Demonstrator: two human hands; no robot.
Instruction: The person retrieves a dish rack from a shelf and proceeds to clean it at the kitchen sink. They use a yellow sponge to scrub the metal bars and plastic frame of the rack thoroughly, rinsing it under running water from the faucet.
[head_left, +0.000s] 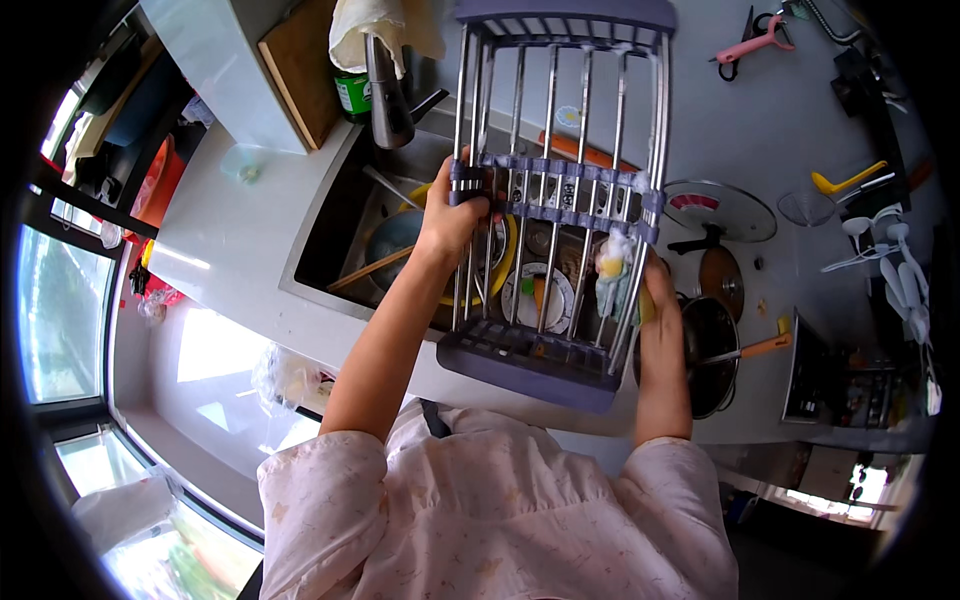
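Observation:
A dish drainer rack of metal rods with purple-grey plastic ends (525, 373) is held up over the sink (324, 294). My left hand (452, 210) grips its left side rods near the middle plastic joint. On the right side, my right hand (651, 281) is partly hidden behind the rods, with a foamy yellow and pale green sponge or cloth (615, 279) at its fingers. White suds cling to the rods and the joint. Through the rack show a patterned plate (564, 304) and a yellow basin (507, 262).
A dark faucet (388, 112) with a cloth over it rises behind the sink, beside a green container (352, 94). Wooden chopsticks (371, 268) lie across a bowl at left. Right of the rack are a glass lid (724, 210) and a pan (705, 352) with a wooden handle.

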